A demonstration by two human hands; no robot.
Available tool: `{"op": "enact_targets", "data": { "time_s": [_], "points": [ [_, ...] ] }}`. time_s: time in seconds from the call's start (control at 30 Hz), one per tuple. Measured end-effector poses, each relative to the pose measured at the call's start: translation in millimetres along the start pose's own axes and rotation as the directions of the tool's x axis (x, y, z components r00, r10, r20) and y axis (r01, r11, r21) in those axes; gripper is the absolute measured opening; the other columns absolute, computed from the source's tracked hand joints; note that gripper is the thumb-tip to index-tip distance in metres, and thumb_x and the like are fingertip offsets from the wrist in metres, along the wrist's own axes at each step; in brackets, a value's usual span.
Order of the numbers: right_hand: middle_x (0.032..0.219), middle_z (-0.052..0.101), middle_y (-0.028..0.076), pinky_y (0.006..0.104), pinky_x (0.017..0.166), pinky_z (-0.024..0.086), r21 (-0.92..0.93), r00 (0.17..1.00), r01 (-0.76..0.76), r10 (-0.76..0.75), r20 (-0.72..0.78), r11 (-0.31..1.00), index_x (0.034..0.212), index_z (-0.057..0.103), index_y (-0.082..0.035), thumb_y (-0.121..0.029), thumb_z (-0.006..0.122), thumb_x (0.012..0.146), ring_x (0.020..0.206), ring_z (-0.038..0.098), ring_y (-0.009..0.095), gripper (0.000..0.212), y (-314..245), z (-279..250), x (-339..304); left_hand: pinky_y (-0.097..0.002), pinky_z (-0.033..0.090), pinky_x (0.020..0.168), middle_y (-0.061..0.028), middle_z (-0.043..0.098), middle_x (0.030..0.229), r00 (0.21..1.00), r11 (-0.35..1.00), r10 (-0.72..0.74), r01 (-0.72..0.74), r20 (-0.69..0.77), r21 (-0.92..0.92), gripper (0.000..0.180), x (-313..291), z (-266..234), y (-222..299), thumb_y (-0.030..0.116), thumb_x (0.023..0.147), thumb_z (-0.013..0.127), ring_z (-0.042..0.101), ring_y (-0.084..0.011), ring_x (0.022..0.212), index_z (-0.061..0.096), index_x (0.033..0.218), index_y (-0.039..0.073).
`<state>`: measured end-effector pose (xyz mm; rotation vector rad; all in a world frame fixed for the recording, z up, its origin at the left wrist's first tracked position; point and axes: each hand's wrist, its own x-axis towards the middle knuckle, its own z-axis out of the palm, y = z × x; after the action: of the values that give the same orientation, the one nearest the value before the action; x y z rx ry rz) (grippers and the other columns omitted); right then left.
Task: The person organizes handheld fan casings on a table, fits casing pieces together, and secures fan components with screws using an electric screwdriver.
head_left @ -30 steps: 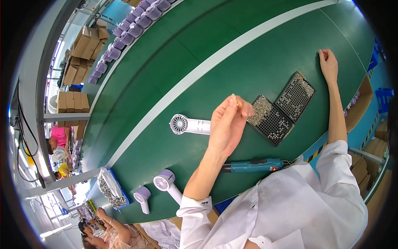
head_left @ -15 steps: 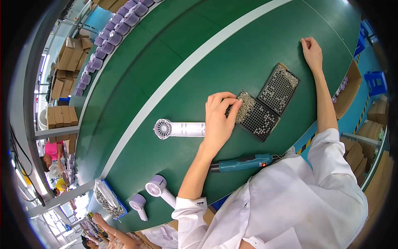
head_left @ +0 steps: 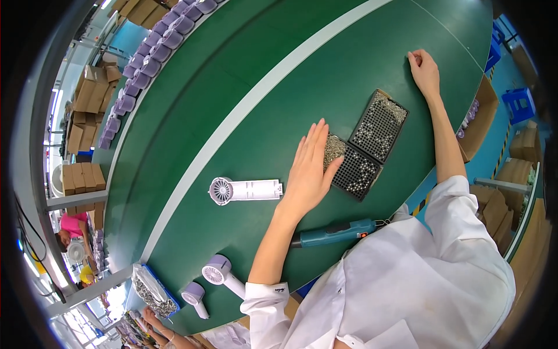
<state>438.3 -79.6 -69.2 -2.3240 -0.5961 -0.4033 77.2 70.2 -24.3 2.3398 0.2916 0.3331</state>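
On the table (head_left: 261, 151), the left hand (head_left: 307, 171) part-hides a tray (head_left: 355, 173).

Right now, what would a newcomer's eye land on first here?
Probably the two black perforated trays with tiny metal parts, side by side just right of the open left hand. Next, likely the pale lilac handheld-fan shell lying left of that hand, and the teal electric screwdriver beside the white shirt. Purple rounded housings line the upper left.

From head height — wide, fisheye, near — the view faces down on left hand (head_left: 308, 177), right hand (head_left: 426, 74), table (head_left: 343, 72).
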Motion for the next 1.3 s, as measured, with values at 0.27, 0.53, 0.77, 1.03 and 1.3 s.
{"op": "enact_targets", "data": {
  "time_s": [0.27,0.53,0.77,1.03,1.3],
  "points": [
    [0.083,0.063,0.016,0.0368,0.07,0.048,-0.041,0.999,0.038,-0.037,0.033,0.998,0.093,0.062,-0.003,-0.032,0.058,0.089,0.077,0.061,0.03,0.03,7,1,7,-0.0474,0.028,0.11,-0.0175,0.035,0.146,0.989,0.969,0.149,-0.146,-0.002,0.2,0.064,-1,-2,-4,0.025,0.087,0.062,0.032,-0.0346,0.136,0.036,0.139,-0.001],
    [0.082,0.056,0.009,0.0294,0.075,0.045,0.134,0.977,0.198,-0.207,0.055,0.971,0.098,0.059,0.001,-0.026,0.053,0.097,0.077,0.052,0.015,0.028,96,27,27,-0.0475,0.024,0.113,-0.0193,0.035,0.145,0.951,0.934,0.293,-0.264,-0.096,0.24,0.063,-8,21,-16,0.035,0.086,0.058,0.03,-0.0321,0.137,0.043,0.133,-0.005],
    [0.094,0.061,0.015,0.0335,0.081,0.046,0.002,0.972,0.174,-0.172,0.16,0.985,0.104,0.058,0.001,-0.033,0.051,0.097,0.085,0.057,0.026,0.035,105,38,37,-0.0464,0.014,0.116,-0.0235,0.029,0.148,0.943,0.928,0.312,-0.276,-0.119,0.249,0.07,-15,39,-28,0.045,0.092,0.046,0.024,-0.0322,0.14,0.038,0.135,-0.009],
    [0.104,0.061,0.023,0.0492,0.08,0.047,-0.228,0.952,0.3,-0.273,0.141,0.926,0.106,0.06,-0.001,-0.024,0.057,0.087,0.093,0.06,0.039,0.03,13,5,1,-0.0496,0.021,0.112,-0.0262,0.041,0.138,0.91,0.933,0.349,-0.316,-0.225,0.171,0.071,-11,55,-42,0.048,0.089,0.051,0.033,-0.0378,0.134,0.044,0.128,-0.011],
    [0.088,0.062,0.024,0.0487,0.072,0.048,-0.183,0.893,0.434,-0.449,-0.045,0.882,0.093,0.061,0.003,-0.024,0.059,0.088,0.079,0.06,0.041,0.028,-41,-18,-12,-0.0523,0.026,0.108,-0.0225,0.051,0.12,0.82,0.881,0.456,-0.362,-0.345,0.303,0.067,1,60,-41,0.049,0.085,0.056,0.043,-0.0375,0.123,0.051,0.118,-0.009]
  ]
}}
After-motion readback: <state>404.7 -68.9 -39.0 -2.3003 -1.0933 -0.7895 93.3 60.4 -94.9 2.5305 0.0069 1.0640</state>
